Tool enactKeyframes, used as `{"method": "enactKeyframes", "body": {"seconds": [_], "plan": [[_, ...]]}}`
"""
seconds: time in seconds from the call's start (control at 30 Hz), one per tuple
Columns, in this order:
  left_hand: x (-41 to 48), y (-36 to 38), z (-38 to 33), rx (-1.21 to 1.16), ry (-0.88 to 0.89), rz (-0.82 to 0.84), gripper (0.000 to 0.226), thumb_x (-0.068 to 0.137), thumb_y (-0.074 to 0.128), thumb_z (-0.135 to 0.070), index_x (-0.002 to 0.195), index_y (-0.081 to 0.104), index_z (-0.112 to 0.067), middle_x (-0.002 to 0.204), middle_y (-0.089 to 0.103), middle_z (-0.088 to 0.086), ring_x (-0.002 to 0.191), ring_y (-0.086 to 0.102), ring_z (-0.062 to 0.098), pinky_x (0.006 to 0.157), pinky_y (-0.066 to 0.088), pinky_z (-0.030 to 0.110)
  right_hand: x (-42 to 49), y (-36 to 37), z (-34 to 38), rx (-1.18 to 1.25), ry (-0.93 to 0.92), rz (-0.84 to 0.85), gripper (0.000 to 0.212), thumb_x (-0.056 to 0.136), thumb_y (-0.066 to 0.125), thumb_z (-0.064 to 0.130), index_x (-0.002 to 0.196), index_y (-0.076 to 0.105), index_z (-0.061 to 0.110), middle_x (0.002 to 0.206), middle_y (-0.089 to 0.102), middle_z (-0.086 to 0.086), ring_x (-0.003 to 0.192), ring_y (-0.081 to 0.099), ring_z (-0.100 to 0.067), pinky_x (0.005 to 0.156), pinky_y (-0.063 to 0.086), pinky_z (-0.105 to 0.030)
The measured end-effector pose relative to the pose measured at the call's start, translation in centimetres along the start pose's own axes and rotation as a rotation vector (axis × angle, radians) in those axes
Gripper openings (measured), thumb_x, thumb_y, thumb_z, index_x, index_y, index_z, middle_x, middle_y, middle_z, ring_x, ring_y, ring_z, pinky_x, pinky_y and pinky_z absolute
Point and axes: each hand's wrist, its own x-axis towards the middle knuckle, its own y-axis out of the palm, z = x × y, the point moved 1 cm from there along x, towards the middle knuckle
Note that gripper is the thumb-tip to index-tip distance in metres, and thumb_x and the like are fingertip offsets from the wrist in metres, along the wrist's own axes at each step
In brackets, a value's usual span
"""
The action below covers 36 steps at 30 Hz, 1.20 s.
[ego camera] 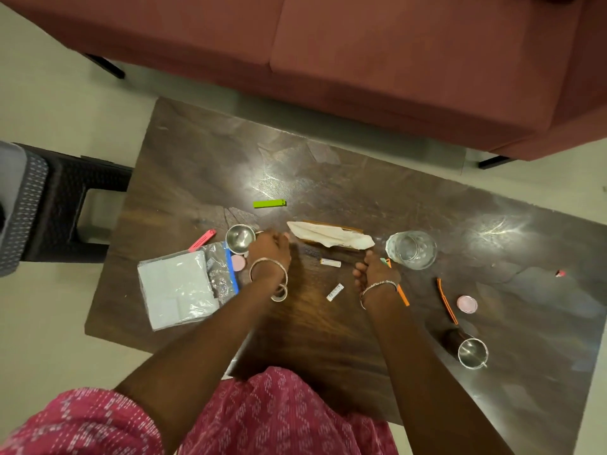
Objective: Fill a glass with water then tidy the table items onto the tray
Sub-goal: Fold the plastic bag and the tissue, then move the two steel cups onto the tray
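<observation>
Head view: small items lie scattered over the counter (203, 178).
Left hand (269, 249): curled beside the steel cup (240, 239); I cannot tell whether it grips the handle.
Tray (354, 230): likely the wooden piece mid-counter, under a white cloth (328, 238).
Right hand (374, 272): curled over an orange-handled tool (403, 296); grasp unclear.
Glass (411, 249): upright, just right of that hand.
Advice: lift the cloth off first, then set items on singly.

Dark wood-grain table (328, 323) under both hands, glossy. Light glare patches lie beyond the left hand (269, 249) and well right of the right hand (377, 274). Maroon sofa (361, 60) on black legs stands past the table's far edge. Black woven-pattern stool (65, 198) sits well left of the left hand. Pale floor (49, 93).
</observation>
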Motion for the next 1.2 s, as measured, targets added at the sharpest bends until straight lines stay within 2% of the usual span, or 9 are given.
{"method": "enactKeyframes", "body": {"seconds": [0.13,0.23,0.3,0.43,0.6,0.8,1.0,1.1,1.2], "plan": [[-3.8,-1.6,2.5,0.101,-0.021,-0.065,0.033,0.094,0.048,-0.033,0.092,0.067,-0.005,0.089,0.07,0.021,0.089,0.066,0.039,0.082,0.054,0.045,-2.9,-0.9,-1.1,-0.144,-0.103,0.039,0.021,0.096,0.055,0.014,0.075,0.058,0.011,0.058,0.056,-0.004,0.03,0.047,-0.005,0.033,0.033,-0.014],[-6.2,-3.1,4.4,0.203,-0.034,-0.135,0.03,0.094,0.051,-0.032,0.093,0.069,-0.008,0.093,0.07,0.018,0.094,0.063,0.037,0.081,0.048,0.038,-5.2,-1.4,-3.0,-0.252,-0.243,0.035,0.017,0.093,0.058,0.012,0.078,0.064,0.012,0.06,0.06,-0.005,0.037,0.049,-0.009,0.035,0.038,-0.015],[-7.5,-3.9,5.7,0.193,-0.057,-0.17,0.027,0.093,0.051,-0.03,0.096,0.069,-0.01,0.096,0.071,0.017,0.095,0.063,0.037,0.081,0.047,0.037,-6.3,-1.6,-4.2,-0.334,-0.334,0.049,0.015,0.092,0.059,0.011,0.079,0.065,0.013,0.058,0.06,-0.004,0.042,0.052,-0.012,0.042,0.044,-0.021],[-9.6,-5.2,8.2,0.156,-0.079,-0.197,0.021,0.091,0.055,-0.027,0.1,0.069,-0.013,0.097,0.072,0.015,0.098,0.063,0.037,0.085,0.048,0.038,-7.5,-1.9,-6.5,-0.564,-0.513,0.09,0.021,0.091,0.061,0.019,0.071,0.065,0.025,0.063,0.069,-0.005,0.063,0.067,-0.029,0.071,0.055,-0.039],[-10.1,-6.3,10.0,0.202,0.031,-0.203,0.019,0.091,0.055,-0.02,0.106,0.064,-0.013,0.096,0.071,0.015,0.092,0.065,0.036,0.08,0.052,0.04,-7.9,-2.4,-9.1,-0.773,-0.622,0.151,0.016,0.089,0.062,0.028,0.083,0.07,0.016,0.069,0.072,-0.007,0.073,0.07,-0.034,0.076,0.057,-0.047],[-5.7,-6.7,8.6,0.354,0.212,-0.136,0.047,0.087,0.06,-0.024,0.131,0.049,-0.01,0.127,0.056,0.013,0.115,0.053,0.034,0.099,0.043,0.042,-8.0,-3.1,-11.0,-0.835,-0.628,0.183,0.014,0.09,0.063,0.026,0.086,0.069,0.015,0.074,0.073,-0.01,0.08,0.07,-0.039,0.08,0.055,-0.048],[0.1,-6.2,6.2,0.53,0.316,-0.084,0.084,0.081,0.07,-0.029,0.149,0.024,-0.011,0.154,0.03,0.008,0.135,0.039,0.032,0.104,0.039,0.045,-7.0,-2.7,-10.4,-0.792,-0.599,0.115,0.012,0.091,0.064,0.024,0.085,0.071,0.017,0.072,0.074,-0.007,0.076,0.071,-0.033,0.08,0.056,-0.047],[2.1,-5.9,5.7,0.73,0.325,-0.062,0.086,0.083,0.07,-0.03,0.151,0.02,-0.013,0.156,0.028,0.007,0.137,0.038,0.032,0.101,0.04,0.046,-6.6,-2.2,-10.0,-0.776,-0.589,0.099,0.012,0.091,0.062,0.025,0.083,0.069,0.02,0.077,0.074,-0.01,0.08,0.071,-0.035,0.082,0.055,-0.05],[3.1,-6.1,5.3,0.753,0.318,-0.057,0.079,0.084,0.069,-0.026,0.149,0.026,-0.012,0.151,0.036,0.01,0.13,0.045,0.033,0.097,0.044,0.045,-6.5,-1.7,-9.6,-0.741,-0.583,0.08,0.017,0.09,0.064,0.025,0.073,0.064,0.03,0.077,0.074,-0.007,0.079,0.071,-0.032,0.082,0.056,-0.049]]}}
